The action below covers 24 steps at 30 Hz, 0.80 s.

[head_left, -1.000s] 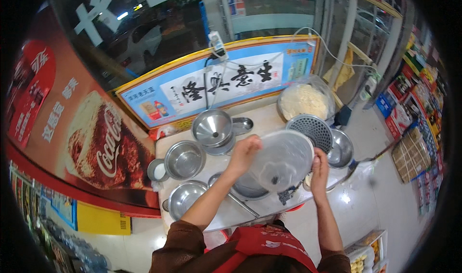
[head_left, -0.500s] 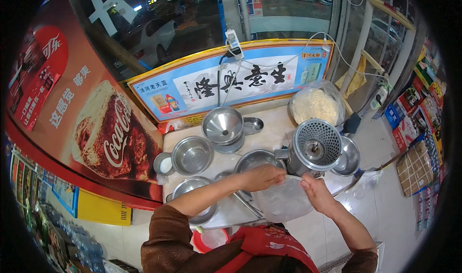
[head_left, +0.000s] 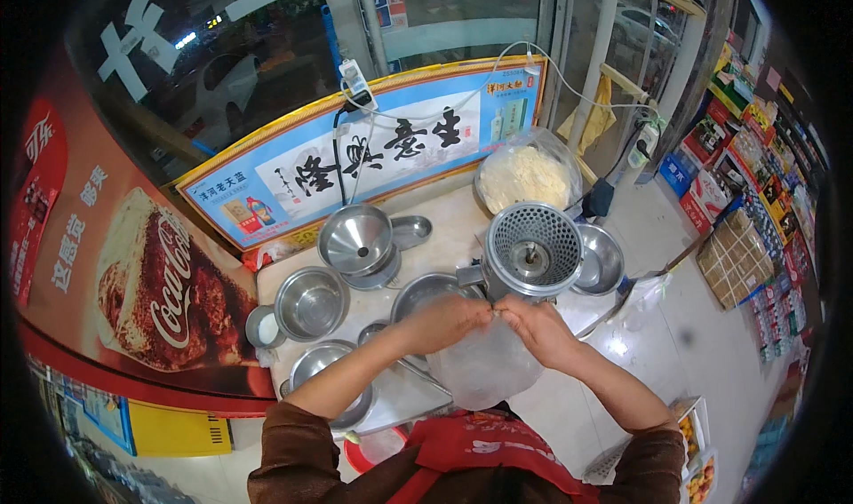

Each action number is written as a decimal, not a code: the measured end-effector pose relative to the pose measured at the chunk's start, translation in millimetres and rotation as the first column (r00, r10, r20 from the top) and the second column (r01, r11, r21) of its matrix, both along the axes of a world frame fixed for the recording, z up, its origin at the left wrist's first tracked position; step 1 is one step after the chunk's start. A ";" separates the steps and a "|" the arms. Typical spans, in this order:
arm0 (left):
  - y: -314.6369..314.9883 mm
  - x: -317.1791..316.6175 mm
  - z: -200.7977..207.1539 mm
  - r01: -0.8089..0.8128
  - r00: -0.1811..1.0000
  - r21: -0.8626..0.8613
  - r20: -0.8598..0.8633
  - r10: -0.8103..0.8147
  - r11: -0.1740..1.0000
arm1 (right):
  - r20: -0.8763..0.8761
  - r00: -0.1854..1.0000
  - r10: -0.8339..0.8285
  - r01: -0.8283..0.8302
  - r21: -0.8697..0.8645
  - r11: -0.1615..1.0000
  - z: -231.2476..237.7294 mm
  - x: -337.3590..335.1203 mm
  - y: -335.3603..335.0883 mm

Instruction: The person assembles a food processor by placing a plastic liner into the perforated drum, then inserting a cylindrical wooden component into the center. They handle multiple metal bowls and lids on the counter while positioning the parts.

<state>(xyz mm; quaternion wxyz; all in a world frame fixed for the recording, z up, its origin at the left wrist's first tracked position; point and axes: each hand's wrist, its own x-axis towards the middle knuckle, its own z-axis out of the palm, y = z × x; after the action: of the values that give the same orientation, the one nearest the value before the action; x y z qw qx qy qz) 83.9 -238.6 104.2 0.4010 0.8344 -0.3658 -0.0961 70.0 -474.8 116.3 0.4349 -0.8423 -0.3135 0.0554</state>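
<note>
Clear plastic bag [head_left: 487,375] hung in front of the person's body, at the near edge of the table, its upper edge pinched by the left hand [head_left: 444,322] and the right hand [head_left: 536,329]. Fingers of both hands were closed on the plastic, their tips almost meeting, while the rest of it drooped below them. Nearest of all were the red apron [head_left: 484,451] and brown sleeves, with a red tub [head_left: 384,446] below the table's edge, to the left of the apron. On the pale table [head_left: 455,242], a metal pan [head_left: 330,371] stood to the left of the left forearm, and a long metal handle [head_left: 425,373] slanted out just beyond that arm. A wide metal bowl [head_left: 434,293] sat behind the left hand, partly hidden by it. Just beyond the right hand rose a perforated metal cylinder [head_left: 535,246], with a round metal bowl [head_left: 601,260] close on its right. To the left were a small cup [head_left: 266,326] with something white inside, a deep metal pan [head_left: 311,304] and a metal funnel [head_left: 355,240]. Farther back, a plastic-wrapped mass of pale yellow crumbs [head_left: 526,180] stood near a framed panel [head_left: 391,144], beyond which dark window glass [head_left: 267,47] closed the view.
</note>
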 end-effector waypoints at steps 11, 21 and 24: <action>16.6 -0.7 -20.4 -0.430 0.872 -0.357 -0.403 0.279 0.829 | -0.010 0.970 -0.241 0.242 0.063 0.968 7.9 5.4 -27.7; 27.0 -12.5 2.1 -0.155 0.930 -0.157 -0.356 0.091 0.975 | -0.021 1.000 0.013 -0.016 -0.137 0.990 17.3 8.1 -43.1; 28.2 -14.4 5.9 -0.004 0.948 -0.131 -0.317 -0.038 0.991 | -0.069 0.994 0.088 -0.099 -0.168 0.981 17.3 7.0 -45.5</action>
<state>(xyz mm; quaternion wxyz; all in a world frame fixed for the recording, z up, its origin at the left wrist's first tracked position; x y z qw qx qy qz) 69.5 -210.4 110.1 0.5073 0.7769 -0.3087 -0.2091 77.0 -520.3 133.6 0.3674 -0.8587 -0.3334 0.1285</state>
